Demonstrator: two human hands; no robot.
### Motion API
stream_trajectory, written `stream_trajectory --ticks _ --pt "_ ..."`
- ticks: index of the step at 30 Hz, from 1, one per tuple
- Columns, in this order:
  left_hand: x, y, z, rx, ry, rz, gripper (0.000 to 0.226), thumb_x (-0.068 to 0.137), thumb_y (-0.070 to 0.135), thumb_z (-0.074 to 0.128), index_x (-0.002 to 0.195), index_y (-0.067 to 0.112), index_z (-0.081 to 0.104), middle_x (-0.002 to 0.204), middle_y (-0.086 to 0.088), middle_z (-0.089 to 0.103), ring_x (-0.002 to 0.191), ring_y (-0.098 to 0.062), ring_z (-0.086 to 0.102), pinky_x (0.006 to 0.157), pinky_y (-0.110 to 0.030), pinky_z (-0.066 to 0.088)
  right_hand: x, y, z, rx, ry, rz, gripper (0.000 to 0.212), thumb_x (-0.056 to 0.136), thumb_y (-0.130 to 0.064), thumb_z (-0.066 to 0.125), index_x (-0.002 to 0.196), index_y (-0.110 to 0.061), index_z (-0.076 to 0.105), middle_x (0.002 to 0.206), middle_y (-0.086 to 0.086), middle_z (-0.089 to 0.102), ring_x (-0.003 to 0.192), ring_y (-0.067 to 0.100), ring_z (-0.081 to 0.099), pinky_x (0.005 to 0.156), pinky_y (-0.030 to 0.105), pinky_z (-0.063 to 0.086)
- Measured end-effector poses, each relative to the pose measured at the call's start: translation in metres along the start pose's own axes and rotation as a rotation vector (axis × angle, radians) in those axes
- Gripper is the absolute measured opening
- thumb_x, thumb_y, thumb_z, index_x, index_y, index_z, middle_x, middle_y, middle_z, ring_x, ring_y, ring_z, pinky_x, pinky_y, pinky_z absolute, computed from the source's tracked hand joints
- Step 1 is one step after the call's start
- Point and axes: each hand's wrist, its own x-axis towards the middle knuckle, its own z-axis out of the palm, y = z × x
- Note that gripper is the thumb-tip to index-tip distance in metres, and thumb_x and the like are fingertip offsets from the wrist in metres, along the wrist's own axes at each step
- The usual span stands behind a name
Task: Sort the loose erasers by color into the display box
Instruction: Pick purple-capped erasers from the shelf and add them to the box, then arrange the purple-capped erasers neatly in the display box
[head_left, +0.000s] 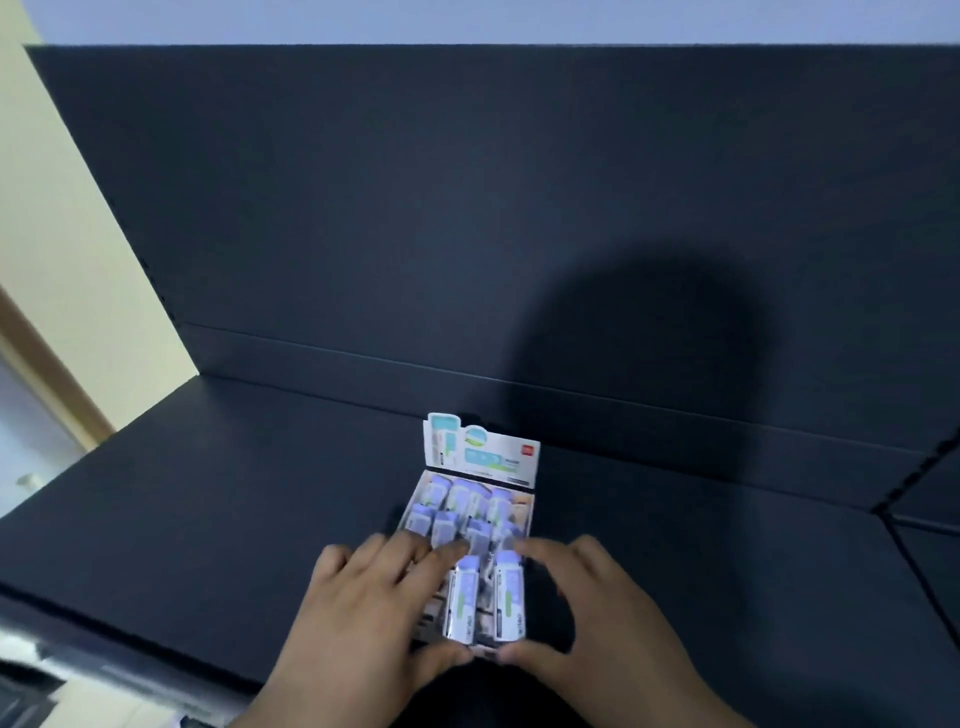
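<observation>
Left hand: the left hand (363, 613) lies over the near left part of the box, fingers spread and nearly straight, forefinger tip at the far end of the left-hand eraser (464, 597), thumb at the box's near edge; it presses rather than grips.
Right hand: the right hand (597, 613) arches in a C, forefinger at the far tip and thumb at the near end of the right-hand eraser (510, 597); whether it squeezes or merely brackets the eraser cannot be told.
Step in hand: by appearances, seating the nearest row, two sleeved erasers lying lengthwise side by side with lavender tips pointing far.
Next move: likely a light push to level the pair, then a check that tip colours match row by row; the blur hides any colour difference.
Display box: the display box (523, 506) sits open on the shelf, well filled; some card floor shows at the near left and between the near pair.
Far rows: more erasers (457, 501) stand packed in two rows beyond the fingers, all apparently lavender-capped.
Loose stock: none visible outside the box.
Header card: the header card (480, 453) stands upright at the box's far end.
Shelf: a dark shelf (208, 493) carries the box; the dark back panel (415, 208) rises just beyond it.
</observation>
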Motion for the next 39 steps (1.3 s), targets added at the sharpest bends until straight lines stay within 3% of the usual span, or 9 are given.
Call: stream_trajectory --ticks 6,10,13,16,21,27,39 --pt "0.009 -0.070 0.003 0.028 -0.013 0.080 0.069 0.057 0.070 0.043 0.118 0.037 0.050 0.087 0.016 0.051 0.077 -0.006 0.050 0.066 -0.025 0.028 0.036 -0.047 0.038 -0.033 0.022 0.065 0.076 0.074 -0.063 0.062 0.137 -0.052 0.021 0.118 -0.021 0.030 0.111 0.002 0.040 0.088 0.018 0.038" --pt "0.017 -0.088 0.007 0.018 -0.016 0.168 0.067 0.061 0.071 0.040 0.116 0.034 0.052 0.086 0.014 0.056 0.073 -0.007 0.055 0.063 -0.024 0.035 0.042 -0.058 0.050 -0.043 0.081 0.153 0.076 0.073 -0.065 0.061 0.137 -0.051 0.022 0.111 -0.019 0.031 0.109 0.002 0.040 0.085 0.015 0.035" --pt "0.022 -0.091 0.012 -0.002 -0.005 0.237 0.067 0.062 0.070 0.039 0.116 0.032 0.049 0.086 0.013 0.056 0.072 -0.008 0.058 0.063 -0.025 0.036 0.040 -0.060 0.056 -0.042 0.140 0.225 0.077 0.072 -0.067 0.060 0.138 -0.050 0.025 0.117 -0.018 0.034 0.117 0.002 0.038 0.090 0.014 0.035" --pt "0.026 -0.091 0.016 -0.025 0.001 0.269 0.067 0.062 0.070 0.040 0.116 0.032 0.048 0.087 0.012 0.056 0.073 -0.010 0.058 0.063 -0.027 0.041 0.037 -0.061 0.058 -0.044 0.183 0.272 0.075 0.072 -0.063 0.063 0.137 -0.050 0.028 0.108 -0.019 0.031 0.116 0.002 0.038 0.085 0.011 0.031" --pt "0.026 -0.092 0.017 -0.017 0.003 0.316 0.069 0.064 0.072 0.038 0.106 0.026 0.067 0.086 0.010 0.057 0.072 -0.011 0.059 0.062 -0.030 0.043 0.033 -0.061 0.061 -0.010 0.191 0.321 0.074 0.071 -0.058 0.068 0.136 -0.052 0.032 0.103 -0.020 0.030 0.110 -0.001 0.037 0.089 0.010 0.031" --pt "0.024 -0.098 0.012 0.008 -0.035 0.304 0.079 0.062 0.079 0.036 0.112 0.025 0.065 0.088 0.011 0.056 0.074 -0.009 0.060 0.063 -0.029 0.045 0.031 -0.061 0.062 0.042 0.184 0.341 0.080 0.065 -0.061 0.072 0.135 -0.051 0.032 0.100 -0.030 0.028 0.111 -0.002 0.036 0.094 0.012 0.034" --pt "0.028 -0.051 0.001 -0.033 0.007 0.296 0.055 0.078 0.057 0.039 0.113 0.024 0.065 0.086 0.009 0.057 0.073 -0.013 0.059 0.060 -0.030 0.042 0.003 -0.046 0.044 0.049 0.278 0.332 0.073 0.074 -0.064 0.062 0.138 -0.047 0.031 0.110 -0.013 0.037 0.112 0.005 0.042 0.092 0.016 0.035"
